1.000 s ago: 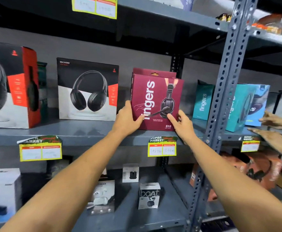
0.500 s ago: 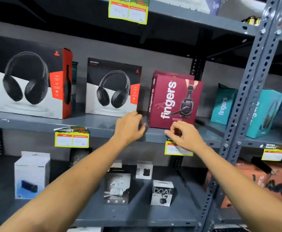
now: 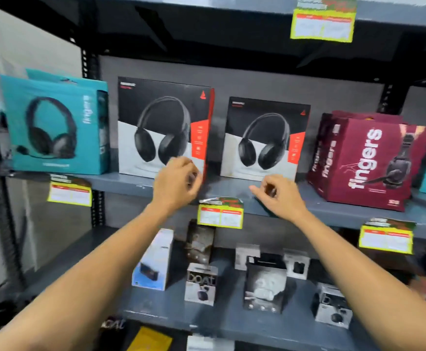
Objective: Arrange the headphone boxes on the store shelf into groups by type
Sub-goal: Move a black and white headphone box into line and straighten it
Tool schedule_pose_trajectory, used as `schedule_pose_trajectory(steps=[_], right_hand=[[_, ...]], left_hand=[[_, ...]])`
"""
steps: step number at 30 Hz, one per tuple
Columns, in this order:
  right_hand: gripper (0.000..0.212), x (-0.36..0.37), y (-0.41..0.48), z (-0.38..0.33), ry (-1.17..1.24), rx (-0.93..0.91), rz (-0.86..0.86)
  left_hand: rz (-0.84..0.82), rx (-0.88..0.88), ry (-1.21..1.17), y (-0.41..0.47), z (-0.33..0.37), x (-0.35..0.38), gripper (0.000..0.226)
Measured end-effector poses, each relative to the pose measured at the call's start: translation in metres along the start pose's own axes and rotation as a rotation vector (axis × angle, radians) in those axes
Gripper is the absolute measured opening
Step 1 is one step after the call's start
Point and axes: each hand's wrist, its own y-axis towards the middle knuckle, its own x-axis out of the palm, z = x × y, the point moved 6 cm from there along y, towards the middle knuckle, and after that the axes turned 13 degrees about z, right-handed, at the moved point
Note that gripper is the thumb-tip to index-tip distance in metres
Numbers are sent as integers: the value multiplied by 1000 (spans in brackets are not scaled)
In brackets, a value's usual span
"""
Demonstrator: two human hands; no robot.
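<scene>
Fingers: both hands are loosely curled and grasp nothing; neither touches a box.
Left hand [image 3: 175, 182]: raised in front of the lower right corner of the left black-and-white headphone box [image 3: 165, 127]; whether it brushes the box is unclear from the blur.
Right hand [image 3: 279, 195]: over the front edge of the middle shelf [image 3: 333, 211], just below the right black-and-white headphone box [image 3: 266, 139], apart from it.
Lower shelf: small earbud boxes stand scattered, among them a grey one lettered "boat" [image 3: 201, 283].
Price tags: a yellow price tag [image 3: 220, 215] hangs on the shelf edge between the two hands; others hang further left and right.
Middle shelf, centre: the two black-and-white boxes stand upright side by side with a narrow gap between them.
Middle shelf, left: a teal headphone box [image 3: 55, 125] stands just beside the left black-and-white one.
Middle shelf, right: a maroon headphone box [image 3: 369, 160] lettered "fingers" stands turned at an angle, another maroon box close behind it; a teal edge shows at the far right.
</scene>
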Motion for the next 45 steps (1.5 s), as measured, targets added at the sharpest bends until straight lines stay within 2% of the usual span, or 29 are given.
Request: schedule_pose_trajectory(steps=[2,5,9,12,13,15,16,19,22,25,36,40,45], right_hand=[[28,28,17,-15,96,105,2],[37,51,47,-36,206,232,97],[55,96,64,-59,394,433,41],[78,130,63,-64,461,506,-92],[67,136,61,-66,478,521,-148],[30,137,59,-68,570,545,-217],[22,138,59,-66,610,554,-208],[16,135,59,-63,660,544,-137],[9,132,60,-59,672,566,-70],[14,127,61,-60,655,564,-42],[12,129,58,-62,752,590,-82],[19,111,54,-56,753,545,-61],[25,55,40,-22,654,522,14]], left_hand=[[150,-110,-19,13,-51,-28,25],[261,-325,-86,32,-108,-53,52],[173,-470,-228,33,-139,-47,82],[77,-609,-269,31,-151,-33,85],[36,-656,-287,32,-155,-29,79],[-32,-710,-317,31,-161,-23,70],[-45,-700,-323,31,-164,-21,65],[2,-613,-316,29,-167,-26,51],[116,-527,-246,27,-164,-35,61],[169,-494,-205,26,-160,-39,68],[161,-485,-173,24,-155,-44,72],[114,-373,-206,30,-146,-45,78],[25,-275,-338,37,-89,-23,76]])
